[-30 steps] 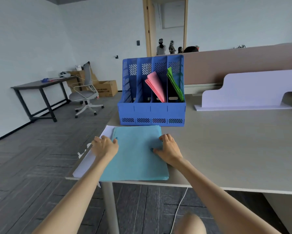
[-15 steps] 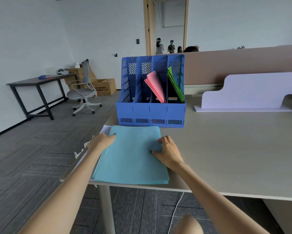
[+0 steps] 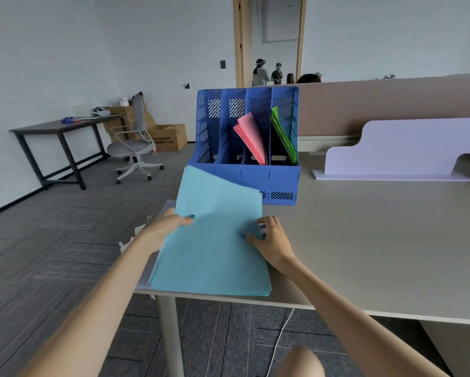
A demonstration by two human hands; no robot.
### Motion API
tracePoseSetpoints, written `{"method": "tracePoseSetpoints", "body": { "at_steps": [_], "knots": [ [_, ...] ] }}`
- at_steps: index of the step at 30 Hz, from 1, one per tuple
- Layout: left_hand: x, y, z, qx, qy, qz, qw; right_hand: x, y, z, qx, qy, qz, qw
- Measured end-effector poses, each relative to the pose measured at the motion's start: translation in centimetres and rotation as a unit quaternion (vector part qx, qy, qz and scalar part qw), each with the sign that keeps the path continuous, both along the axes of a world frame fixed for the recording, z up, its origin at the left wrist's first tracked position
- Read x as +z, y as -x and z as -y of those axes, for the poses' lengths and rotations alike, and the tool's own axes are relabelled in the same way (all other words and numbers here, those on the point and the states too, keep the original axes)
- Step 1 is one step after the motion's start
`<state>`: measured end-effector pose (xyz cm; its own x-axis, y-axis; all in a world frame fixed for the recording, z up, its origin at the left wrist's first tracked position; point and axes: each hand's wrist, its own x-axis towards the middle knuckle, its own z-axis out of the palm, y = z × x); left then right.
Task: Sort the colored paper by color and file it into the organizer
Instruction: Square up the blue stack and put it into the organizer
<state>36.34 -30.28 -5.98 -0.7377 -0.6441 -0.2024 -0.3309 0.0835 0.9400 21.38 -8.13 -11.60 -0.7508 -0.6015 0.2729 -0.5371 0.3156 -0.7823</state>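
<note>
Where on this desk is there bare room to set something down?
Bare desk lies right of the blue paper stack, between the organizer, the pale divider and the near edge. The organizer's two left slots look empty. Crowded: the left corner, with the stack, left hand and right hand.

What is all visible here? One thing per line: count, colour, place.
blue paper stack: one, light blue, table's near edge, far end raised
organizer: one, blue, on table behind stack
pink paper: one bundle, pink, third compartment from left
green paper: one bundle, green, rightmost compartment
white sheets: count unclear, white, under stack's left side
table: one, beige, foreground
partition board: one, pale lilac, table's right
office chair: one, grey, floor, left
left hand: one, grips stack's left edge
right hand: one, grips stack's right edge
</note>
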Motion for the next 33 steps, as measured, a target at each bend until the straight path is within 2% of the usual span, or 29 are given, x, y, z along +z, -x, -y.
{"method": "tracePoseSetpoints", "body": {
  "at_steps": [2,4,6,8,11,14,17,19,22,27,33],
  "knots": [
    [0.6,-0.2,-0.8,-0.01,-0.003,-0.048,0.999,1.2,-0.2,-0.5,0.005,0.119,0.138,0.983],
    [1.3,0.2,-1.5,-0.012,-0.004,-0.09,0.996,3.0,-0.4,-1.1,0.032,0.224,0.312,0.923],
    [2.3,0.7,-2.5,-0.017,-0.008,-0.132,0.991,4.4,0.1,-1.5,0.076,0.245,0.424,0.869],
    [3.2,1.4,-3.5,-0.015,0.001,-0.165,0.986,5.6,0.5,-1.7,0.114,0.222,0.462,0.851],
    [4.5,2.3,-4.3,-0.01,0.015,-0.2,0.98,7.1,1.0,-1.8,0.132,0.21,0.456,0.855],
    [6.2,3.2,-4.8,0.002,0.043,-0.245,0.969,9.5,2.0,-1.8,0.123,0.244,0.396,0.877],
    [7.8,4.1,-5.8,0.013,0.067,-0.331,0.941,11.7,3.0,-1.9,0.116,0.286,0.324,0.894],
    [7.7,4.6,-6.2,0.044,0.075,-0.369,0.925,12.0,3.4,-2.4,0.118,0.282,0.307,0.901],
    [6.6,5.3,-7.0,0.055,0.101,-0.368,0.923,11.0,3.5,-3.0,0.132,0.257,0.298,0.91],
    [7.9,6.3,-7.5,0.057,0.171,-0.323,0.929,12.6,3.5,-2.9,0.118,0.296,0.27,0.908],
    [8.4,6.2,-7.7,0.029,0.168,-0.334,0.927,12.2,3.7,-3.3,0.113,0.288,0.257,0.915]
  ]
}}
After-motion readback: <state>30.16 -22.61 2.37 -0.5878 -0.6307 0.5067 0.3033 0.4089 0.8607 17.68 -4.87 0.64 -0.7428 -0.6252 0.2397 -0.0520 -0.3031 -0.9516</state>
